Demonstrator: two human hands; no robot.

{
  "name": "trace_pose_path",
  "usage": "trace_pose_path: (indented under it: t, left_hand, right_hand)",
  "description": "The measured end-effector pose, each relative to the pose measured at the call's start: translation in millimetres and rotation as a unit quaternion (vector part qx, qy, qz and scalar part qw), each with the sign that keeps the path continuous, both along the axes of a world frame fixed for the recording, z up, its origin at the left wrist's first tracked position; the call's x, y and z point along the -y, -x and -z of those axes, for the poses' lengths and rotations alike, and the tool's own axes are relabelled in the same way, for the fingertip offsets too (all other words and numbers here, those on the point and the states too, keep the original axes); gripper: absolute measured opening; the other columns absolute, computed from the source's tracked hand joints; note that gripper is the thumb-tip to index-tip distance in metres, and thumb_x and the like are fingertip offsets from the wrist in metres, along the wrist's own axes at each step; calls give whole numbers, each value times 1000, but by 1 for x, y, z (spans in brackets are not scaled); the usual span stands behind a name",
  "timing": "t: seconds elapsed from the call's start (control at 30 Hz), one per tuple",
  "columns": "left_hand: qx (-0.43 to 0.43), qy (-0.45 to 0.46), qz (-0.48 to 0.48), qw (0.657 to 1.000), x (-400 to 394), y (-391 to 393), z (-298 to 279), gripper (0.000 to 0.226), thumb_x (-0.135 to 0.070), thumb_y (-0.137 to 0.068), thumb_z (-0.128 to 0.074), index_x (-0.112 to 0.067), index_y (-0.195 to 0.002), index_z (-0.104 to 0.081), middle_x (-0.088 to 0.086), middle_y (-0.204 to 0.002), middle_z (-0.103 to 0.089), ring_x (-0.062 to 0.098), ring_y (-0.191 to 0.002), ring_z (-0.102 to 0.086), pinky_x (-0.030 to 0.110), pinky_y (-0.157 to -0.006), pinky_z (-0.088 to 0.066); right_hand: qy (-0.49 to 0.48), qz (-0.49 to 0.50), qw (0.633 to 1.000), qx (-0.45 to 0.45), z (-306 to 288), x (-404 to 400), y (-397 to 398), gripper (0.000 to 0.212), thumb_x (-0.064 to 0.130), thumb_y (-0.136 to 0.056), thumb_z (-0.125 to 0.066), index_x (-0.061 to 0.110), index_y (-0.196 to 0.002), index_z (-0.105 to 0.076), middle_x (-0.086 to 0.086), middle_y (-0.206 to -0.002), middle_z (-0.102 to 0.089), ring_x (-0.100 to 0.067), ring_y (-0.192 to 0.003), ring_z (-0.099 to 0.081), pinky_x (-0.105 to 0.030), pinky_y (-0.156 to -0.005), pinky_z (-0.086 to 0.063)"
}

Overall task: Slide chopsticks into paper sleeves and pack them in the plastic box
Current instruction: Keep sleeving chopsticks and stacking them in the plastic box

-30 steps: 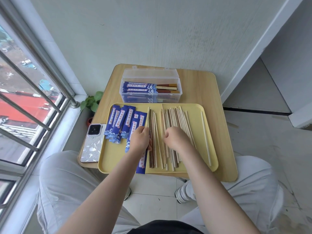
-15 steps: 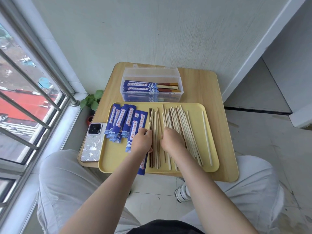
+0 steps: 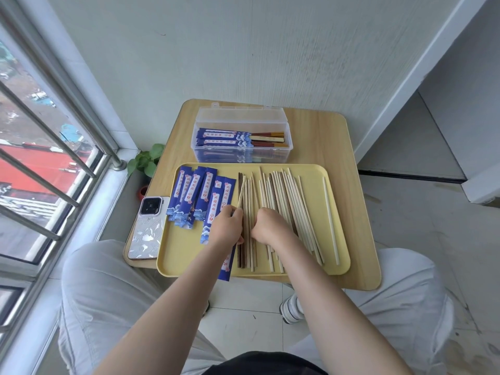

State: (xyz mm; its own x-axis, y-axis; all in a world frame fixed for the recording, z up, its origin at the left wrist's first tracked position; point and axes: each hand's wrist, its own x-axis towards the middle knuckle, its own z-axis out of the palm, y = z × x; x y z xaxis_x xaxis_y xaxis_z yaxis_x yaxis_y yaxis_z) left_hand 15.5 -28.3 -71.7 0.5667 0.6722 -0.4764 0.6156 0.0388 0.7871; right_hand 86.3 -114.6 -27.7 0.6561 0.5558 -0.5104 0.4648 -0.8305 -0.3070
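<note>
Left hand (image 3: 227,226) pinches pale chopstick (image 3: 241,191) (tip toward 12 o'clock) | right hand (image 3: 270,226) curled on loose chopsticks (image 3: 286,201), grip unclear | yellow tray (image 3: 184,255)

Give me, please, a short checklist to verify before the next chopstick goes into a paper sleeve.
1. Chopstick in hand: ok. The left hand holds one pale chopstick, its tip raised over the pile.
2. Its partner chosen: cannot tell. The right hand rests on the loose chopsticks, fingers hidden.
3. Empty sleeves within reach: ok. The blue paper sleeves lie on the yellow tray, left of the pile.
4. Box ready: ok. The plastic box stands open behind the tray, with sleeved pairs inside.
5. Sleeve mouth opened: cannot tell.
</note>
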Motion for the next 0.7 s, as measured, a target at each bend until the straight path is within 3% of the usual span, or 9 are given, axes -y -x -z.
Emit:
trace_pose_path:
  t: [0.27, 0.47, 0.63, 0.7]
  left_hand:
    - [-1, -2, 17, 1000, 1, 2, -4, 22, -32, -104, -40, -16, -101, -56, 5, -78, -59, 19, -51, -59, 29, -55, -45]
    - [0, -7, 23, 1000, 2, 2, -5, 24, -33, -104, -40, -16, -101, -57, 3, -75, -59, 18, -50, -59, 35, -64, -51]
    - [-3, -2, 24, 1000, 3, 3, -10, 23, -33, -104, -41, -16, -100, -56, 4, -77, -59, 17, -48, -58, 30, -58, -46]
    - [11, 12, 17, 1000, 3, 3, -12, 22, -32, -104, -42, -15, -97, -56, 6, -76, -58, 17, -46, -57, 31, -56, -45]
  right_hand:
    - [-1, 19, 998, 53, -2, -5, 3, 12, 5, -95, -56, 6, -105, -61, -10, -100, -63, -25, -83, -59, -31, -67, -48]
    - [38, -7, 996, 82, -2, -10, 9, 17, 3, -96, -54, 7, -110, -62, -8, -103, -62, -25, -93, -61, -30, -71, -44]
    - [4, 61, 996, 61, 2, -9, 6, 7, 13, -96, -59, 9, -101, -62, -4, -86, -55, -22, -77, -55, -29, -62, -44]
    - [-48, 91, 994, 48, 0, -5, 1, 18, 24, -94, -63, 11, -86, -55, 0, -77, -52, -18, -68, -52, -26, -52, -38]
